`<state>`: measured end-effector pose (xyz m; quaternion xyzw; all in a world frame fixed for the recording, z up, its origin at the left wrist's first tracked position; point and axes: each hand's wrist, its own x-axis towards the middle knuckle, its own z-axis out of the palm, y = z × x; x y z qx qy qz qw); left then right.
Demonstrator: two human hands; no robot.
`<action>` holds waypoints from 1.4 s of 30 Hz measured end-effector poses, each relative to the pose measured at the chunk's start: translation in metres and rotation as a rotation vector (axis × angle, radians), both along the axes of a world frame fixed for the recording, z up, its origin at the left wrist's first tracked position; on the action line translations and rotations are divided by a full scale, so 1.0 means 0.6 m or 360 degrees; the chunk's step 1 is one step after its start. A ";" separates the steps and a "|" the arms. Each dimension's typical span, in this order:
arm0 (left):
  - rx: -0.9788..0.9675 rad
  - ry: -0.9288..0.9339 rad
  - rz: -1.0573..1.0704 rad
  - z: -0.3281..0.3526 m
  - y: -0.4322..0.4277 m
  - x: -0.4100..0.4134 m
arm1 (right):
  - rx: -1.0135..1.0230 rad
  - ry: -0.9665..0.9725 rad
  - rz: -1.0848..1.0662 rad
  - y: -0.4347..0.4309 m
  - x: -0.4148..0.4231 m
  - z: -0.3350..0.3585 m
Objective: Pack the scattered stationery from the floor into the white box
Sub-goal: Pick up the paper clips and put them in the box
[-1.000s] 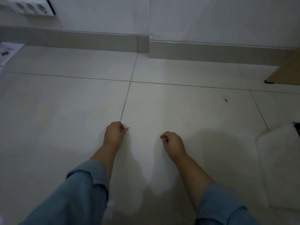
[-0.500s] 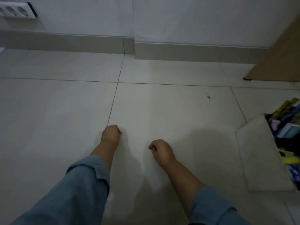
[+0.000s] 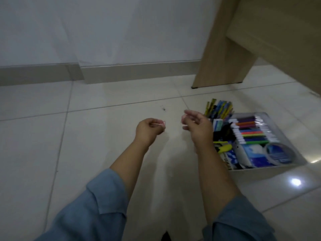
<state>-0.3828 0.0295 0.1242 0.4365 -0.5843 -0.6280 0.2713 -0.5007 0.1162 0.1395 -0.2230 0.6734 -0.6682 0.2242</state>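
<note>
Pinching a little pink piece [image 3: 159, 124] in my curled left hand [image 3: 147, 132], another pink bit [image 3: 183, 118] in my right hand [image 3: 197, 126]; white box [image 3: 264, 169] sits on the floor [image 3: 86, 136] just beside it, markers [image 3: 250, 131] inside.

1. Two hands: my left hand [image 3: 147, 131] and my right hand [image 3: 198, 126].
2. Two pink bits [image 3: 160, 123], one pinched in each hand.
3. One white box [image 3: 271, 168].
4. One marker pack [image 3: 250, 131] in it; the markers are too blurred for me to count.
5. One tape roll [image 3: 281, 157].
6. One bunch of pens [image 3: 219, 108], number unclear.
7. One wooden leg [image 3: 224, 49].
</note>
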 end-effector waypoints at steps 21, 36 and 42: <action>-0.0440 -0.0236 0.0009 -0.005 0.144 -0.235 | 0.0408 0.0827 -0.0566 0.126 -0.161 -0.041; -0.0771 -0.0445 -0.0072 -0.017 0.143 -0.234 | 0.0701 0.1007 -0.0523 0.134 -0.166 -0.054; -0.0427 -0.0371 -0.0038 -0.039 0.188 -0.218 | 0.0754 0.0971 -0.0675 0.181 -0.172 -0.064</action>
